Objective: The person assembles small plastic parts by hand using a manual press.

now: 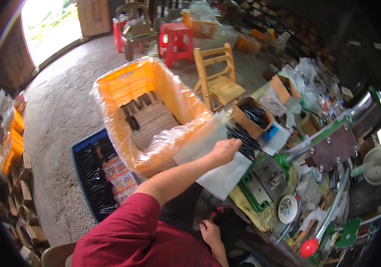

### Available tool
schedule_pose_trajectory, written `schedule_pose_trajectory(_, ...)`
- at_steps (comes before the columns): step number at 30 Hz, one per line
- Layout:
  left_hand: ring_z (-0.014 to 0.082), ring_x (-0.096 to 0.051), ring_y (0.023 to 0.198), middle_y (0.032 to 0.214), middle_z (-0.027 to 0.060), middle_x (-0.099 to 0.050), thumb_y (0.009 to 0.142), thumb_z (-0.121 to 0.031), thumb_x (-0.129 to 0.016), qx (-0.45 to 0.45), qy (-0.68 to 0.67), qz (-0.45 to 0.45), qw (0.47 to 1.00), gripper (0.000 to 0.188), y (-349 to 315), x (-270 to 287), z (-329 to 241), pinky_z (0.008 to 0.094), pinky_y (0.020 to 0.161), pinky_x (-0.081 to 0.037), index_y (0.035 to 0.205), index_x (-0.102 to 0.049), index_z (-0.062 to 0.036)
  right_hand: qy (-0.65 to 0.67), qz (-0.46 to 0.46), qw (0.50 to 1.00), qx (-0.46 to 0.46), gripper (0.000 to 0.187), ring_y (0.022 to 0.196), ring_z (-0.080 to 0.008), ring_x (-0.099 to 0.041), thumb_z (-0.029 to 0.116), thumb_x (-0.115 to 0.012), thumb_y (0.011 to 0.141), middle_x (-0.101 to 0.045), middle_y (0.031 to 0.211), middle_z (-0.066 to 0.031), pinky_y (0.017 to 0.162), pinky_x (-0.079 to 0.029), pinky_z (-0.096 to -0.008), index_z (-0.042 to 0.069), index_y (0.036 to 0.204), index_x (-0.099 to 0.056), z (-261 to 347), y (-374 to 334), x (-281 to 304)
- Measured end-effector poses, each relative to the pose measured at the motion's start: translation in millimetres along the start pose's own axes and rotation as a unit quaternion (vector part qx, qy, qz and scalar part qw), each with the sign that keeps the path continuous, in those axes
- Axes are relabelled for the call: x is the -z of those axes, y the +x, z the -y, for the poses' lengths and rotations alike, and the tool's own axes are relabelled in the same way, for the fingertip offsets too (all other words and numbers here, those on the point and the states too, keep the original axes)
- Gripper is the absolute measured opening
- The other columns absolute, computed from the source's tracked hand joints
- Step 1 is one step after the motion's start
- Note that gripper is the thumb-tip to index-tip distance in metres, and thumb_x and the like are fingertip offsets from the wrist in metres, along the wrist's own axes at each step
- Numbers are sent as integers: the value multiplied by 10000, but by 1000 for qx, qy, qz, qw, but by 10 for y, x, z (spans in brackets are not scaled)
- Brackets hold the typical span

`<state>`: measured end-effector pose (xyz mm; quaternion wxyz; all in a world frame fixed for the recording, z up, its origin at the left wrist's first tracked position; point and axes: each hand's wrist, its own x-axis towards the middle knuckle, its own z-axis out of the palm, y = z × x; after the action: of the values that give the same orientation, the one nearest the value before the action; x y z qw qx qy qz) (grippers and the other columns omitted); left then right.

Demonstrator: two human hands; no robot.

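My left arm, in a dark red sleeve, reaches across to the right. My left hand (227, 150) is closed at a pile of black slender pieces (246, 141) on the bench; its fingertips are partly hidden against them. White sheets (221, 178) lie under and beside that forearm. Low in front of my body, my right hand (210, 231) is closed near my dark lap; what it holds, if anything, I cannot make out. Behind the pile stands an open cardboard box (248, 124) with more black pieces in it.
An orange crate (130, 82) lined with clear plastic holds stacked pieces. Left of it sits a blue tub (78, 162) of black pieces and printed cards. A green press (255, 202), a white bowl (287, 209) and a red-knobbed lever (309, 248) are right. A wooden chair (224, 86) stands beyond.
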<state>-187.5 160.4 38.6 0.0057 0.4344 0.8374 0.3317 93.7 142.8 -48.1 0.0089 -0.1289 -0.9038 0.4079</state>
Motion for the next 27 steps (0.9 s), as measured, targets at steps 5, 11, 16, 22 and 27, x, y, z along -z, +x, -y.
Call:
schedule_pose_trajectory(5,299,-517,819,825,124,-510,729,-49,-452,-4,-32,-6,999,107,-40,-30,-62,389,644,-427,835,-441,-40,-30,11,999,-7,142,689,-294,-573,156,-529,738,-587,735,-138,595,-447,-347,37,799,-577,17,15,-11)
schedule_pose_trajectory(11,288,-501,881,889,122,-503,741,-62,-460,12,-29,6,999,209,-166,103,-22,374,688,-425,947,-492,-51,-10,19,1000,-16,150,732,-323,-556,150,-521,732,-582,764,-151,633,-438,-379,42,820,-575,11,7,-12)
schedule_pose_trajectory(16,286,-494,904,917,114,-505,794,-138,-455,45,-98,-20,994,188,-289,213,-25,373,723,-416,956,-505,-56,28,25,999,-25,155,729,-324,-557,143,-517,736,-582,762,-156,633,-439,-371,32,827,-575,-53,6,-36)
schedule_pose_trajectory(22,286,-499,885,911,109,-513,804,-175,-457,9,-119,-24,993,181,-390,378,-174,372,715,-416,928,-510,-54,66,-9,997,-42,152,724,-281,-580,137,-520,753,-588,758,-149,632,-448,-330,18,828,-576,131,16,146)
schedule_pose_trajectory(27,293,-520,813,846,114,-528,782,-150,-491,-51,-174,-25,983,154,-667,537,-326,372,673,-422,885,-527,-41,134,-113,984,-36,137,660,-81,-527,104,-503,808,-582,696,-46,612,-420,-214,-10,841,-572,164,25,425)
